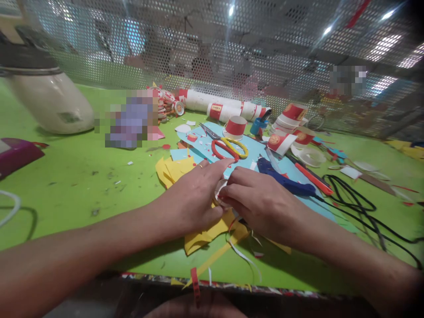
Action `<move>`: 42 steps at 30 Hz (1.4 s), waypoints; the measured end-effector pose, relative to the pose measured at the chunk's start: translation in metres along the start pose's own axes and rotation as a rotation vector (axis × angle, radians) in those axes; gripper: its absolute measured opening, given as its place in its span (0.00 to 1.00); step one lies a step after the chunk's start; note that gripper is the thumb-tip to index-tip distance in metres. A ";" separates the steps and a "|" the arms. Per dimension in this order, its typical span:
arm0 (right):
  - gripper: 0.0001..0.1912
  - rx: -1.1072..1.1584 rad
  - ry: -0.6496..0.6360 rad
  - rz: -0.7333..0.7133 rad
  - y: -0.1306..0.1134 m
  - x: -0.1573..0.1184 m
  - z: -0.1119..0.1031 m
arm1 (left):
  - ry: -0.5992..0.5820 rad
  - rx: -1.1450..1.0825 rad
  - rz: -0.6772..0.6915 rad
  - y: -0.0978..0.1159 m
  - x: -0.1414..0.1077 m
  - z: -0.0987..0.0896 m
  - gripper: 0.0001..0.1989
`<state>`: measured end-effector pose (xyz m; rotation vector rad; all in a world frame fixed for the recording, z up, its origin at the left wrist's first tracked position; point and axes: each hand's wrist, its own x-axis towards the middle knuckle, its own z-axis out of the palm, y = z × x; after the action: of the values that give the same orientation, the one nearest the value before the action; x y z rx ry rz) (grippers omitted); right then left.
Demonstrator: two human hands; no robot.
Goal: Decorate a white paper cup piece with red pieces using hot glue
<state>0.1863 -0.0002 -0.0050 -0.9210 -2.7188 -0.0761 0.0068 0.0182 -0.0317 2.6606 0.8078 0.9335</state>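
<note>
My left hand (200, 194) curls round the left side of a small round white paper piece (219, 192), its thumb below and its fingers above. From the other side my right hand (261, 201) pinches the same piece with bent fingers. Much of the piece is hidden by the fingers, so its full shape cannot be told. Beneath the hands lie yellow paper sheets (198, 240) and a light blue sheet (198, 143). Scissors (228, 148) with red and yellow handles rest just beyond my fingertips. A dark blue glue gun (288, 181) lies right of my right hand.
An orange-and-black cutter (313, 179) and a black cable (361, 212) are at the right. Red and white paper cups (236, 126) and long white cup tubes (212, 101) stand at the back before a perforated metal screen (212, 48). A white jar (53, 104) stands far left.
</note>
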 end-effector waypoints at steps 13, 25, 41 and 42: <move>0.08 -0.081 -0.031 -0.080 0.002 0.000 0.003 | -0.057 0.012 -0.067 0.001 -0.001 0.001 0.36; 0.07 -0.093 -0.030 -0.013 0.001 0.000 0.006 | -0.043 -0.017 -0.075 0.001 -0.001 0.001 0.35; 0.10 0.042 -0.078 0.128 -0.007 0.000 0.007 | -0.057 0.063 -0.103 0.001 -0.002 0.003 0.31; 0.10 0.054 -0.076 0.127 -0.007 -0.001 0.008 | -0.057 0.066 -0.108 0.001 -0.002 0.004 0.30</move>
<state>0.1806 -0.0051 -0.0125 -1.0993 -2.7082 0.0585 0.0079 0.0165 -0.0354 2.6550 0.9747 0.8142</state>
